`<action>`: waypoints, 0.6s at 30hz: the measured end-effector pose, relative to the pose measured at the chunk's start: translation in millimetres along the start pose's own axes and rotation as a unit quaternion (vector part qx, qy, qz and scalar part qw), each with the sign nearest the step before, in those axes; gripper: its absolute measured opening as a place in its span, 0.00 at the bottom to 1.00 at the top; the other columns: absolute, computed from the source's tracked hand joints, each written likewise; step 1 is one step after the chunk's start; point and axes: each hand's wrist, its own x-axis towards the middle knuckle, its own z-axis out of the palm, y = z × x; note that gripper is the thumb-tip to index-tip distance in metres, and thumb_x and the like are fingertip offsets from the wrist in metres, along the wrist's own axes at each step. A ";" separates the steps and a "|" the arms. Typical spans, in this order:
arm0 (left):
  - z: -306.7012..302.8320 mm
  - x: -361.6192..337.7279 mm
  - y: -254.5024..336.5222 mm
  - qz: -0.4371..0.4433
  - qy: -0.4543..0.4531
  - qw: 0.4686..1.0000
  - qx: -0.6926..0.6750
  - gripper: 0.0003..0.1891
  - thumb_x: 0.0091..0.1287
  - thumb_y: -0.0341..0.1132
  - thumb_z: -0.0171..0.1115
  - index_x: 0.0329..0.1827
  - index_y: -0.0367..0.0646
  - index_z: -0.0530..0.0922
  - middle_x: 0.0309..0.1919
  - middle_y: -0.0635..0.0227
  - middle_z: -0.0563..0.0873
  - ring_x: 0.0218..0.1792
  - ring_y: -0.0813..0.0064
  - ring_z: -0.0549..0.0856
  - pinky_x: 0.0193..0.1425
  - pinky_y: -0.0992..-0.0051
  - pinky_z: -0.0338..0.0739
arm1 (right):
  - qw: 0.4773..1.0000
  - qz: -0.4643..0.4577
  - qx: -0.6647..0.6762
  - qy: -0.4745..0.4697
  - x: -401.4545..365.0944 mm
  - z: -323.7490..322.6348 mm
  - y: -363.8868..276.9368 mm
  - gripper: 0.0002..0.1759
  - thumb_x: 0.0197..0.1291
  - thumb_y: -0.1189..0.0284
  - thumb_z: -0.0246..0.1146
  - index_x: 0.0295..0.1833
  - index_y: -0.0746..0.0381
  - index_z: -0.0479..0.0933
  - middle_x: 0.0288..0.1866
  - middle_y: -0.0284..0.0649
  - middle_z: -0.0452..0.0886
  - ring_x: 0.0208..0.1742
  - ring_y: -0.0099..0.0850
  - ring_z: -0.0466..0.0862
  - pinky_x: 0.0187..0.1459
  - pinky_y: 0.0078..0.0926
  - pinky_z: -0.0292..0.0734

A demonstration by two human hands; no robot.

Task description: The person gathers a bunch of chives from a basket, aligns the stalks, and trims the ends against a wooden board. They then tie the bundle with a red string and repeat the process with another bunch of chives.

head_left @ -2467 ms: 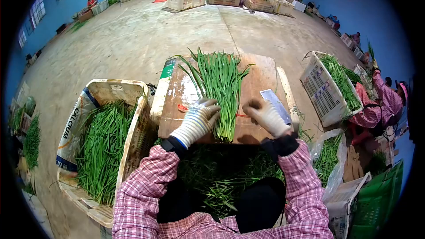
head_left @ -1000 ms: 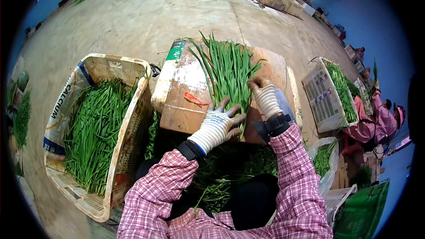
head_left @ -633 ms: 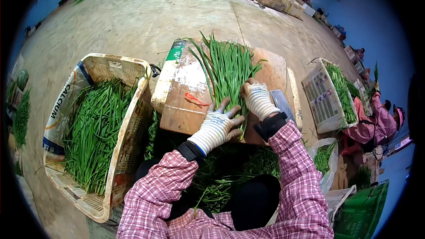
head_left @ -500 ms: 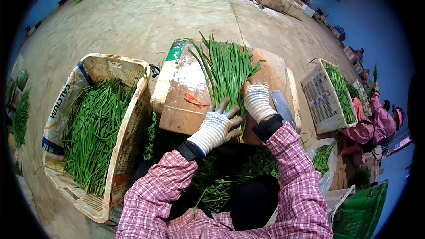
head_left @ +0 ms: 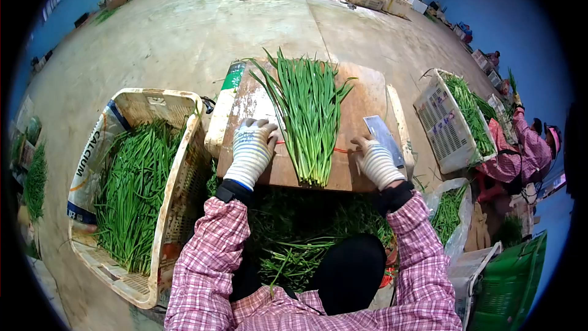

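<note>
A bundle of long green garlic chives lies on a wooden board, its pale cut ends toward me. A thin red tie passes under the bundle, showing on both sides. My left hand, in a striped white glove, is left of the bundle, fingers curled at the tie's left end. On the other side, my gloved right hand has its thumb and forefinger closed at the tie's right end. Its fingertips are partly hidden. Beside that hand rests a flat metal blade.
A large crate of loose chives stands on the left, lined with a printed sack. Another crate with greens is at right, near a co-worker. A green bin sits lower right. Loose stems lie below the board.
Both hands have let go of the chives and moved apart to either side. The bundle now lies over the red tie, which was left of it before. The view has shifted slightly.
</note>
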 end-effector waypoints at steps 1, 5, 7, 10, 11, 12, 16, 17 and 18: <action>0.7 -1.8 0.9 -0.005 -0.044 0.998 0.052 0.10 0.60 0.37 0.68 0.45 0.52 0.87 0.48 0.69 0.87 0.57 0.55 0.80 0.60 0.56 0.73 | 1.000 -0.001 -0.027 0.001 2.9 6.4 0.0 0.15 0.62 0.69 0.64 0.53 0.61 0.79 0.47 0.55 0.81 0.46 0.54 0.84 0.49 0.44 0.80; 8.4 0.7 1.8 -0.022 -0.076 0.991 0.107 0.05 0.60 0.37 0.68 0.38 0.56 0.87 0.41 0.71 0.87 0.49 0.58 0.82 0.52 0.58 0.74 | 0.979 -0.002 -0.171 -0.114 18.1 23.9 10.7 0.12 0.61 0.74 0.60 0.49 0.65 0.78 0.48 0.54 0.82 0.48 0.50 0.85 0.49 0.43 0.82; 13.9 4.0 0.7 -0.039 -0.090 0.988 0.117 0.04 0.60 0.38 0.68 0.36 0.56 0.87 0.39 0.69 0.87 0.46 0.59 0.82 0.51 0.58 0.74 | 0.977 0.019 -0.179 -0.113 23.2 24.2 9.7 0.11 0.59 0.77 0.58 0.46 0.66 0.80 0.49 0.55 0.84 0.49 0.49 0.86 0.49 0.42 0.82; 18.3 9.2 3.5 -0.047 -0.083 0.986 0.134 0.02 0.60 0.38 0.67 0.34 0.56 0.86 0.38 0.67 0.86 0.45 0.58 0.83 0.50 0.58 0.74 | 0.977 0.055 -0.181 -0.098 31.2 27.5 11.6 0.09 0.58 0.77 0.59 0.41 0.65 0.83 0.46 0.56 0.85 0.47 0.49 0.87 0.48 0.41 0.84; 19.5 9.7 4.8 -0.057 -0.086 0.984 0.146 0.02 0.61 0.38 0.67 0.34 0.56 0.86 0.37 0.66 0.86 0.45 0.58 0.83 0.50 0.58 0.74 | 0.977 0.048 -0.183 -0.095 33.0 27.8 13.3 0.09 0.58 0.77 0.59 0.40 0.65 0.83 0.44 0.56 0.85 0.46 0.49 0.87 0.47 0.41 0.84; 18.4 9.9 6.6 -0.056 -0.082 0.985 0.144 0.02 0.60 0.38 0.67 0.34 0.56 0.86 0.37 0.66 0.86 0.44 0.58 0.83 0.50 0.58 0.75 | 0.977 0.041 -0.185 -0.094 34.1 27.9 14.2 0.09 0.58 0.77 0.59 0.40 0.65 0.83 0.43 0.55 0.86 0.45 0.49 0.87 0.46 0.41 0.84; 29.8 6.3 -3.1 -0.025 -0.015 0.999 0.032 0.05 0.54 0.32 0.63 0.32 0.49 0.86 0.33 0.59 0.86 0.38 0.55 0.85 0.42 0.57 0.78 | 0.974 -0.087 -0.164 0.130 23.4 35.7 28.2 0.08 0.56 0.75 0.57 0.28 0.61 0.80 0.31 0.51 0.84 0.33 0.47 0.86 0.38 0.43 0.81; 47.2 6.8 -12.7 -0.035 0.019 0.998 0.042 0.05 0.54 0.30 0.62 0.30 0.47 0.86 0.31 0.54 0.86 0.36 0.54 0.85 0.41 0.57 0.78 | 0.936 -0.175 -0.172 0.254 24.0 45.3 38.7 0.08 0.55 0.75 0.57 0.25 0.60 0.78 0.27 0.49 0.83 0.30 0.47 0.84 0.35 0.44 0.78; 57.5 8.4 -16.1 -0.072 0.038 0.994 0.077 0.09 0.56 0.30 0.60 0.38 0.45 0.86 0.38 0.50 0.86 0.43 0.53 0.85 0.47 0.56 0.78 | 0.983 -0.095 -0.038 0.153 19.4 55.5 60.6 0.08 0.60 0.76 0.54 0.30 0.60 0.77 0.29 0.46 0.81 0.34 0.42 0.83 0.37 0.39 0.78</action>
